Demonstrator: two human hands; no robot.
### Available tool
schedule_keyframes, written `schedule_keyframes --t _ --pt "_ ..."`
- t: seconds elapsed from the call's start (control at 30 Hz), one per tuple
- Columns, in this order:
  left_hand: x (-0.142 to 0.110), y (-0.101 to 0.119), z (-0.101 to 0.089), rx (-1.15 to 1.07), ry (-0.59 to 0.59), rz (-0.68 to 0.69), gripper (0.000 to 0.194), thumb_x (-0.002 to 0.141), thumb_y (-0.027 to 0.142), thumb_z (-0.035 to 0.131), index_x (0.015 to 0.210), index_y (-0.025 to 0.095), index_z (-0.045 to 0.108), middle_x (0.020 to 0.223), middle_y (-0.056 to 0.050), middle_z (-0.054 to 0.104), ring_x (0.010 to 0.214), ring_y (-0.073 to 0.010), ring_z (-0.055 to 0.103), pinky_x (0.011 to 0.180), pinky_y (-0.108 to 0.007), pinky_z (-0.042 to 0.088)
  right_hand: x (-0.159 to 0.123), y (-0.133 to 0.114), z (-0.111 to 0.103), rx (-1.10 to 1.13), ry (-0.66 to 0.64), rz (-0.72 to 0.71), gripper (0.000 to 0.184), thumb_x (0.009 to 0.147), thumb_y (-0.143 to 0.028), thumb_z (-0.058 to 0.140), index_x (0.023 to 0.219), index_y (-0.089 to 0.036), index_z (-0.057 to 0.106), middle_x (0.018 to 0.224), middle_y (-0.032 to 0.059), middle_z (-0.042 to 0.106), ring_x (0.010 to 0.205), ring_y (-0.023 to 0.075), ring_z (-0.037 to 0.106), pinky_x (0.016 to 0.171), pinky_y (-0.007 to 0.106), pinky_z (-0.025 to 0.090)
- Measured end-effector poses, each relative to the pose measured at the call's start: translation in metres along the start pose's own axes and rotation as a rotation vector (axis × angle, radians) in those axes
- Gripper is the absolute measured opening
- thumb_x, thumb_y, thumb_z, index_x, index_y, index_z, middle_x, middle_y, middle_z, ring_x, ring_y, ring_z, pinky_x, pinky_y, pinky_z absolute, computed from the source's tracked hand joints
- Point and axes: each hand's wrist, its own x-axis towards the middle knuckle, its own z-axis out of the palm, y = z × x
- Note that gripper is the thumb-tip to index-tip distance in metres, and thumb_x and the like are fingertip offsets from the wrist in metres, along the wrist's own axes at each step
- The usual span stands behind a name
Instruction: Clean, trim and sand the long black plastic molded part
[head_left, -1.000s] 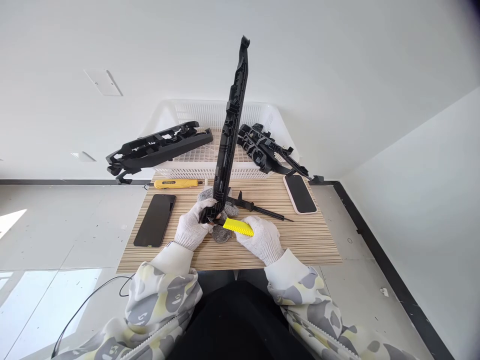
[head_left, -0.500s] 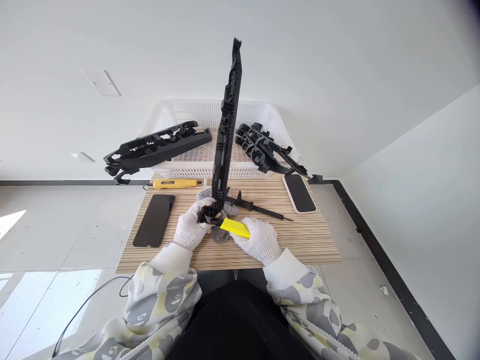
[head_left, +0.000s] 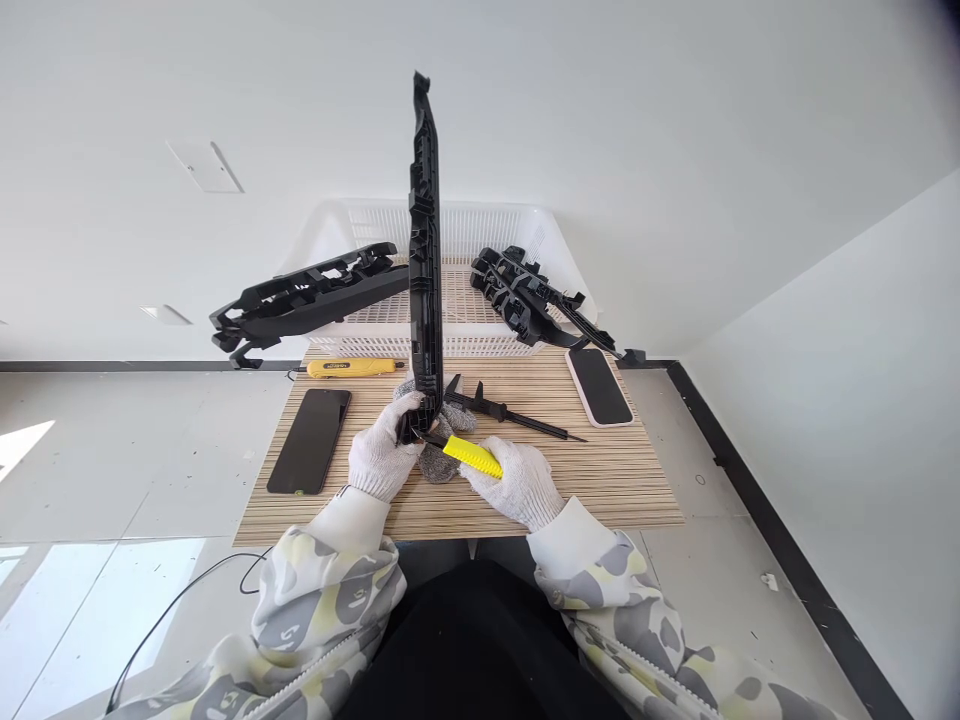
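The table had a striped wooden top, and behind it rose a plain white wall. The left hand, in a white knitted glove, grasped the lower end of the long black part, which stood almost upright above the table. The right hand, gloved also, was closed around the yellow cutter, and the cutter's front end was at the bottom of this part. Under them lay a grey cloth, with a black caliper beside it. A dark phone lay on the left, a pink-edged phone on the right. The yellow pen-shaped tool lay near the white basket. Other black parts leaned over both sides of the basket.
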Motion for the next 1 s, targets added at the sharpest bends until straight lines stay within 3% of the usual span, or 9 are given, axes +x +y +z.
schedule_keyframes --t 0.13,0.47,0.7,0.9,1.0 --pt "0.000 -0.004 0.001 0.069 -0.003 -0.006 0.057 0.067 0.015 0.079 0.118 0.040 0.070 0.120 0.012 0.077 0.110 -0.0220 0.074 0.092 -0.028 0.060 0.001 0.003 0.002 0.049 0.024 -0.008 0.037 0.084 -0.058 0.068 0.098 -0.024 0.076 0.077 0.0038 0.076 0.074 0.0240 0.073 0.060 0.029 0.037" --pt "0.000 -0.008 0.004 -0.005 0.060 0.009 0.045 0.071 0.028 0.079 0.115 0.037 0.070 0.119 0.008 0.078 0.106 -0.0233 0.076 0.091 -0.032 0.062 0.000 0.003 0.001 0.151 0.034 0.010 0.033 0.084 -0.053 0.069 0.098 -0.025 0.078 0.074 0.0032 0.077 0.071 0.0223 0.072 0.061 0.029 0.040" --pt "-0.001 -0.014 0.006 -0.078 0.054 0.040 0.044 0.073 0.033 0.078 0.116 0.034 0.069 0.118 0.005 0.078 0.106 -0.0229 0.076 0.094 -0.034 0.061 0.002 0.004 -0.008 0.405 -0.054 0.088 0.026 0.088 -0.045 0.066 0.100 -0.026 0.079 0.060 -0.0017 0.072 0.061 0.0189 0.071 0.063 0.028 0.048" --pt "0.000 -0.011 0.004 -0.059 0.096 0.066 0.038 0.075 0.035 0.078 0.112 0.035 0.070 0.116 0.007 0.079 0.107 -0.0226 0.076 0.091 -0.031 0.062 0.000 0.004 -0.005 0.388 -0.024 -0.010 0.022 0.083 -0.043 0.073 0.097 -0.027 0.080 0.064 -0.0002 0.075 0.068 0.0202 0.074 0.064 0.028 0.050" --pt "-0.001 -0.012 0.004 -0.076 0.089 0.085 0.040 0.075 0.031 0.077 0.114 0.035 0.069 0.117 0.007 0.079 0.107 -0.0216 0.076 0.092 -0.030 0.062 0.001 0.004 -0.003 0.328 0.009 0.016 0.024 0.081 -0.044 0.074 0.096 -0.027 0.080 0.069 0.0009 0.077 0.071 0.0219 0.075 0.065 0.029 0.050"
